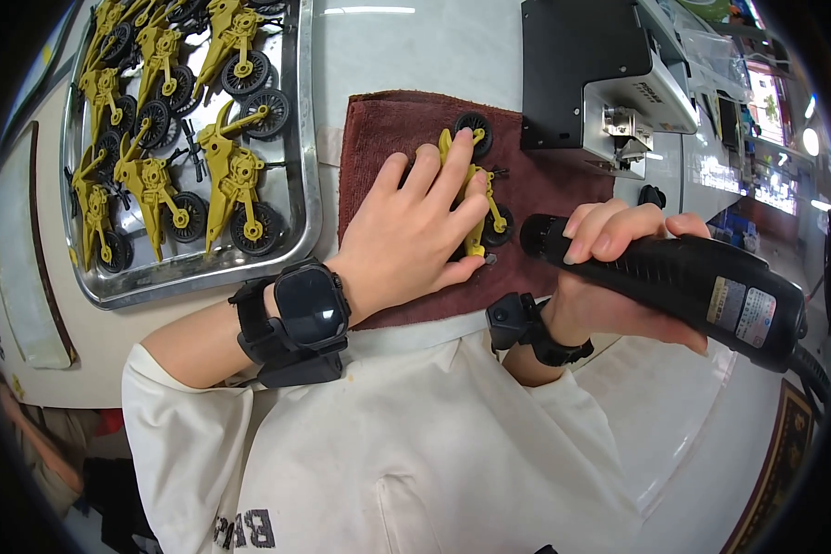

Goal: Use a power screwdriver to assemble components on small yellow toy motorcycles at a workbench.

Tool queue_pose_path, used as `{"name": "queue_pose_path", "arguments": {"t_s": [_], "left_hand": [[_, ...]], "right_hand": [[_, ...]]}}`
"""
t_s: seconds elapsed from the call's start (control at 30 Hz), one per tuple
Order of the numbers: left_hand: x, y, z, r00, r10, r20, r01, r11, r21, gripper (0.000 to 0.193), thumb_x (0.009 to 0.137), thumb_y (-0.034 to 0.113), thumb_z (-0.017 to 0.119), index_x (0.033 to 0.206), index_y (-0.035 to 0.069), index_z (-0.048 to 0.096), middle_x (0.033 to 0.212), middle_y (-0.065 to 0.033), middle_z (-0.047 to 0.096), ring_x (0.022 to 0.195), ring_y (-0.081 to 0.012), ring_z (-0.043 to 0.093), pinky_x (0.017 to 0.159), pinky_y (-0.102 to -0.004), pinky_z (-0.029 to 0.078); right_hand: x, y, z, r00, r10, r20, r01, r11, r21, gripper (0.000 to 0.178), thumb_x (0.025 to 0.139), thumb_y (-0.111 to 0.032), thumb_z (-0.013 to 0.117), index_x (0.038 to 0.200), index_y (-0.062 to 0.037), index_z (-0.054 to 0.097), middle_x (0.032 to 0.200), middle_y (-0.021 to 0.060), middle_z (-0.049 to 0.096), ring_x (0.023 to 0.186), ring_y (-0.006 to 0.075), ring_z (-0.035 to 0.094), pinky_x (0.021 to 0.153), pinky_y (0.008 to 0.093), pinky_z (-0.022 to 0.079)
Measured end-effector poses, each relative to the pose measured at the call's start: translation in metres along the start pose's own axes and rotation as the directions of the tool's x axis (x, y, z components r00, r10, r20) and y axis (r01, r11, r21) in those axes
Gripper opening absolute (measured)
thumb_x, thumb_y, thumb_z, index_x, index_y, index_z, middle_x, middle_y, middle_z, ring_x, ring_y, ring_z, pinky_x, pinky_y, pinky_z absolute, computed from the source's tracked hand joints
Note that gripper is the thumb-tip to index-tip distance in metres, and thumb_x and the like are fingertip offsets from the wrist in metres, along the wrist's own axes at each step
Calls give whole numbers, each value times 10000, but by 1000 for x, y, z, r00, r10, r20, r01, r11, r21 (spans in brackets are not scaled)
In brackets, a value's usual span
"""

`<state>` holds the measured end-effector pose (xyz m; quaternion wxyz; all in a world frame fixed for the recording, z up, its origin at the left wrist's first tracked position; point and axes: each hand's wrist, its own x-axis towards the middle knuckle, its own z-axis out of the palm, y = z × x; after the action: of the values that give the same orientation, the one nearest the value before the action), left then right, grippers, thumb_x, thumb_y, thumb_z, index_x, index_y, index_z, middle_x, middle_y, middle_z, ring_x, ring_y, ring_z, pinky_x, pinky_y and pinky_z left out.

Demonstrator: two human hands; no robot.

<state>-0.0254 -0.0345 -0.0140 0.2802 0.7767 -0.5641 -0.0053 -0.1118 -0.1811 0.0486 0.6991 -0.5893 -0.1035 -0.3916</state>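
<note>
A yellow toy motorcycle (491, 201) with black wheels lies on a maroon cloth (383, 125). Spread over it, my left hand (411, 226) holds it down with the fingertips, covering much of its body. In my right hand (605, 305) is a black corded electric screwdriver (679, 272), the fingers wrapped round its barrel. Its tip end points left toward the motorcycle's lower wheel, a small gap away. The bit itself cannot be made out.
On the left, a metal tray (303, 138) carries several more yellow toy motorcycles. A black and silver box-shaped machine (568, 78) stands at the cloth's far right corner. The screwdriver's cord (811, 374) runs off at right. Another person's arm (42, 439) shows at lower left.
</note>
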Motion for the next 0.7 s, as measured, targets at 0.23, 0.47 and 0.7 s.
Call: {"name": "queue_pose_path", "arguments": {"t_s": [0.23,0.47,0.7], "left_hand": [[2,-1,0,1000,7,16,-7,999,-42,670,660,427,710,1181,54,514,1364,-220,364,1068,-347,431,856,-406,388],[0,-1,-4,1000,12,14,-10,995,-95,652,656,383,717,1176,49,511,1358,-226,366,1061,-355,426,863,-424,395],[-3,-3,-36,993,4,-121,-46,938,-344,549,583,155,761,1093,72,576,1328,-146,444,1051,-357,450,876,-409,438]], "right_hand": [[0,1,-3,1000,3,-29,-2,1000,12,983,663,-835,441,1191,-8,374,707,168,559,475,245,506,455,363,435],[12,-49,-5,967,-204,-153,178,970,-165,968,739,-822,338,1258,-5,364,677,161,553,454,261,503,452,403,406],[3,-12,-28,803,-246,-544,-115,830,-545,903,800,-775,283,1206,26,374,615,137,546,438,223,493,446,349,445]]}}
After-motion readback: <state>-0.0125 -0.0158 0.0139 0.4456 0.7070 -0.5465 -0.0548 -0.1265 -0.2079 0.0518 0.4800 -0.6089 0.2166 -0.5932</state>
